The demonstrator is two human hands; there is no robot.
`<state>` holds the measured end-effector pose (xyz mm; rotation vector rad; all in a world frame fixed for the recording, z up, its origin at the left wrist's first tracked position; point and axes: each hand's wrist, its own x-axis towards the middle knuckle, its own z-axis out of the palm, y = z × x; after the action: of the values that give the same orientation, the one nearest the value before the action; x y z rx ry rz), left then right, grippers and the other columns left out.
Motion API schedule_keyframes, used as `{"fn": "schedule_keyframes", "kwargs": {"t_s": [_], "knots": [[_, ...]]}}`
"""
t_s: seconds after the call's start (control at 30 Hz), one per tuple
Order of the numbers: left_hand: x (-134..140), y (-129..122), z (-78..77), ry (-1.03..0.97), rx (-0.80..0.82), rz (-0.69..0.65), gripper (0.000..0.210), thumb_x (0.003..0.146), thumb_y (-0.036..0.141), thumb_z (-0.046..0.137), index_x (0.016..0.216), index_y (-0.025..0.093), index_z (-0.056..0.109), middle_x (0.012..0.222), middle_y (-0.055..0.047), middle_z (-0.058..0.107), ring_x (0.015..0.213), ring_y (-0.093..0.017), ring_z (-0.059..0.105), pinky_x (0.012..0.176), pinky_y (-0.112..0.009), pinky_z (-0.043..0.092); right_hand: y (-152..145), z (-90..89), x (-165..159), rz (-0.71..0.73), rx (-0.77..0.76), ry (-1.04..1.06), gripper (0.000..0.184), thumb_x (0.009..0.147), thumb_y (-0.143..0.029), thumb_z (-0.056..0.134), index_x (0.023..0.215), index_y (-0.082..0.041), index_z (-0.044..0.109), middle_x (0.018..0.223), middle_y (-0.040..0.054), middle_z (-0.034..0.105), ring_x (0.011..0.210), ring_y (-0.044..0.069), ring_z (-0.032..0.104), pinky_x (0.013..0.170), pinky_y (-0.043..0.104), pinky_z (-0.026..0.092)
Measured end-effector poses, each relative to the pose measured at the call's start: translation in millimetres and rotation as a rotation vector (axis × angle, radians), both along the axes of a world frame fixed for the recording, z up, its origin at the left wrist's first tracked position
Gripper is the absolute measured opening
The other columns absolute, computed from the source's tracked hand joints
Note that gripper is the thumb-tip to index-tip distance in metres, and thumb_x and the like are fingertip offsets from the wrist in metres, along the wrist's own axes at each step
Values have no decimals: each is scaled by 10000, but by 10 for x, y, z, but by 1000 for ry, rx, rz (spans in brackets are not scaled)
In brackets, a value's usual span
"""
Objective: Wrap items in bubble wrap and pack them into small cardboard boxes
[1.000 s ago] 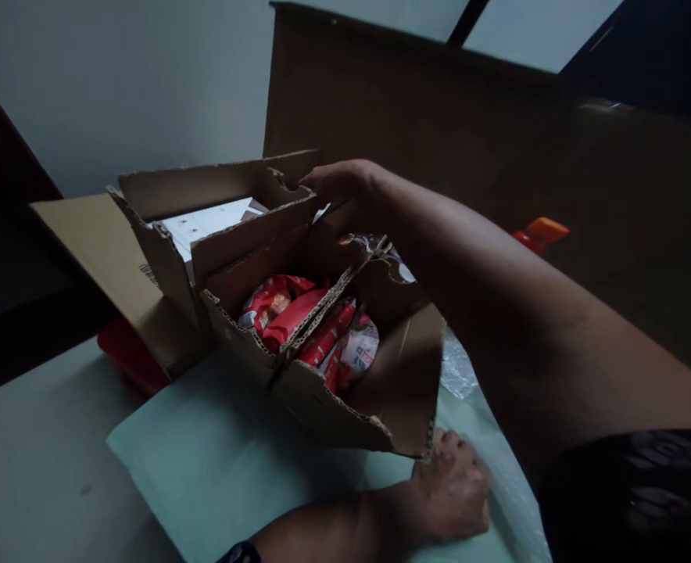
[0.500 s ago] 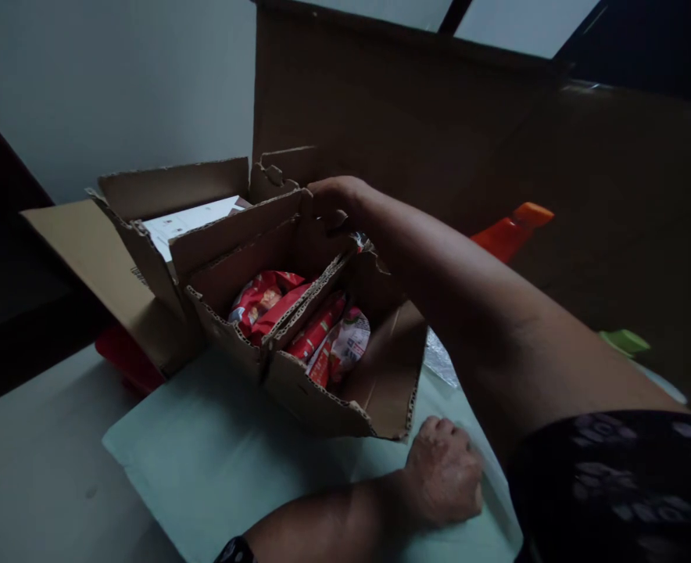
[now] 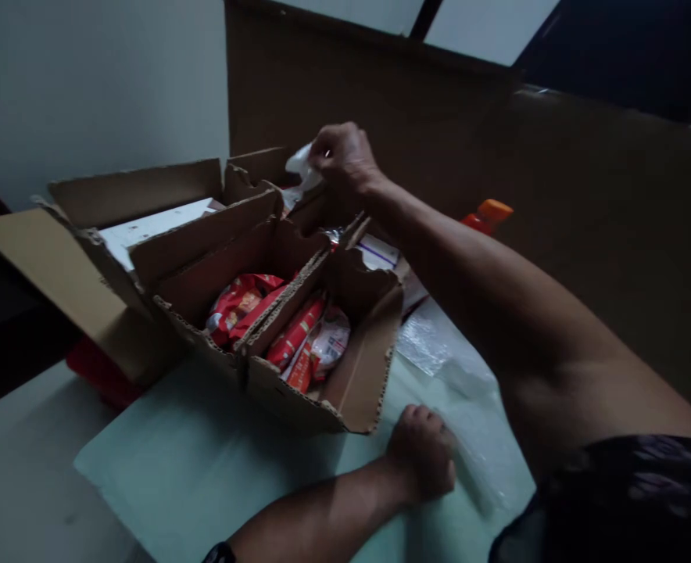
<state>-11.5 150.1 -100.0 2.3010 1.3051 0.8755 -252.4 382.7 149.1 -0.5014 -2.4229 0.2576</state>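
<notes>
My right hand (image 3: 345,156) is closed on a translucent white plastic bag (image 3: 303,166), raised above the far compartments of a divided cardboard box (image 3: 304,410). Below the hand, part of the bag hangs behind a cardboard divider. In the box's near compartments lie red snack packets (image 3: 245,301), some with a white printed patch. My left hand (image 3: 423,453) rests as a fist on a pale green sheet (image 3: 205,461), just right of the box's near corner. Nothing shows in that fist, though its palm side is hidden.
Clear plastic wrap (image 3: 439,344) lies right of the box. An orange-capped bottle (image 3: 489,215) stands behind my right forearm. A white box (image 3: 158,223) sits in the left compartment, and a cardboard flap (image 3: 46,266) juts out left. Brown board (image 3: 381,86) rises behind.
My right hand has risen out of the box's far part, bringing the plastic bag into sight. My left fist stays on the sheet. The view has shifted slightly right.
</notes>
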Motion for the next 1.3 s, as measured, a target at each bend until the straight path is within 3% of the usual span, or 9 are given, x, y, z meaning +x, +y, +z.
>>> {"fn": "schedule_keyframes", "kwargs": {"t_s": [0.1, 0.17, 0.33, 0.47, 0.67, 0.87, 1.13, 1.2, 1.3], "knots": [[-7, -23, 16, -28, -30, 33, 133, 778, 219, 626, 869, 138, 680, 984, -124, 638, 969, -262, 538, 890, -410, 476, -543, 342, 918, -44, 116, 138, 106, 807, -116, 656, 803, -221, 665, 838, -42, 694, 791, 128, 604, 778, 273, 517], [1, -42, 14, -32, -32, 36, 127, 776, 181, 613, 872, 136, 683, 988, -130, 646, 990, -274, 546, 912, -424, 473, -964, 377, 1621, -9, 188, 246, 98, 812, -118, 663, 822, -215, 665, 841, -25, 683, 778, 139, 624, 735, 284, 517], [-21, -119, 26, -7, -31, 43, 172, 797, 134, 584, 925, 156, 697, 1074, -132, 671, 1073, -287, 552, 989, -431, 450, -1474, -16, 3048, -285, 253, 318, 57, 845, -175, 671, 815, -223, 677, 961, 24, 702, 951, 192, 674, 891, 366, 521], [-54, -161, 54, 43, -27, 47, 171, 825, 126, 561, 918, 175, 696, 1087, -123, 670, 1089, -283, 552, 1002, -430, 438, -1556, -356, 3758, -495, 46, 441, 37, 809, -209, 657, 820, -210, 692, 863, 11, 711, 810, 172, 671, 796, 337, 544], [-48, -193, 73, 94, 1, 49, 154, 834, 125, 554, 881, 183, 689, 1038, -107, 680, 1047, -275, 568, 945, -421, 452, -2126, -697, 4643, -692, -104, 469, 84, 794, -283, 667, 804, -208, 704, 845, 18, 724, 791, 180, 651, 797, 347, 525], [-25, -233, 65, 79, 29, 77, 157, 822, 121, 543, 838, 192, 683, 994, -104, 688, 998, -274, 589, 912, -424, 466, -2084, -802, 4896, -670, -200, 444, 170, 789, -334, 637, 813, -186, 717, 814, 32, 727, 730, 177, 639, 720, 320, 516], [-27, -265, 36, -46, 73, 161, 178, 822, 108, 533, 888, 205, 667, 980, -71, 690, 994, -241, 625, 904, -387, 502, -1487, -754, 4770, -700, -225, -182, 121, 732, -196, 640, 760, -211, 757, 775, 19, 722, 719, 181, 647, 663, 275, 477], [-40, -254, 9, -101, 77, 221, 187, 828, 112, 527, 936, 204, 647, 960, -62, 670, 950, -225, 632, 875, -373, 523, -1315, -753, 4714, -655, -223, -266, 80, 712, -192, 682, 731, -221, 754, 905, 32, 739, 793, 199, 660, 710, 287, 490], [-55, -235, -26, -170, 89, 319, 274, 838, 129, 529, 1096, 182, 603, 1027, -88, 631, 991, -228, 632, 882, -376, 544, -1000, -758, 4509, -609, -184, -318, 188, 784, -182, 656, 933, -210, 767, 1231, 72, 686, 1018, 241, 650, 878, 334, 489]]}}
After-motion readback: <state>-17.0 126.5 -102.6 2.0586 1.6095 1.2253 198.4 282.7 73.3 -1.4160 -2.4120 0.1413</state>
